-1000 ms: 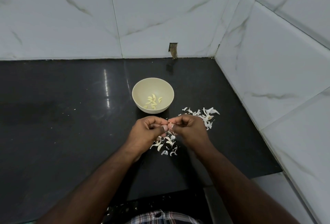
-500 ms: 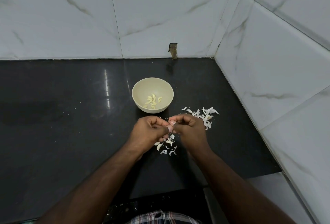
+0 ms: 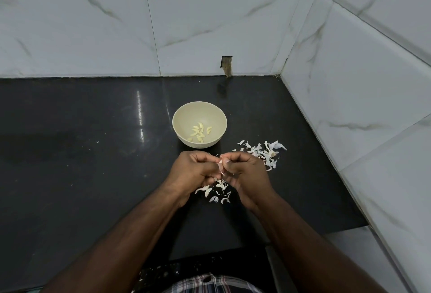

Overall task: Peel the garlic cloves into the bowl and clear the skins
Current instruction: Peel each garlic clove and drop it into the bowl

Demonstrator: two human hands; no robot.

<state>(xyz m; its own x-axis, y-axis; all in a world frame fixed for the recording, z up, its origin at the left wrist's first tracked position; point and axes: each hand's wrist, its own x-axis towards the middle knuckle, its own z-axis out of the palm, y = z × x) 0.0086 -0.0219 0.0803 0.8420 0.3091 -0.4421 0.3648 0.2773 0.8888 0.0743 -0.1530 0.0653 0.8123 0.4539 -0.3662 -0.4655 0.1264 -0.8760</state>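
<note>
Black counter (image 3: pixel 81 176), hands (image 3: pixel 221 169) pinching clove (image 3: pixel 220 165) (half-hidden)

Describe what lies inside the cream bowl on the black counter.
Inside the bowl lie several peeled garlic cloves, loose on its bottom. No skins show among them. The near inner wall is hidden behind the rim.

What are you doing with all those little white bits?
A person is peeling garlic. Both hands, the left hand and the right hand, pinch one garlic clove between them over the black counter. Peeled cloves already lie in the cream bowl. Papery skins are scattered right of the bowl, and more lie under the hands.
</note>
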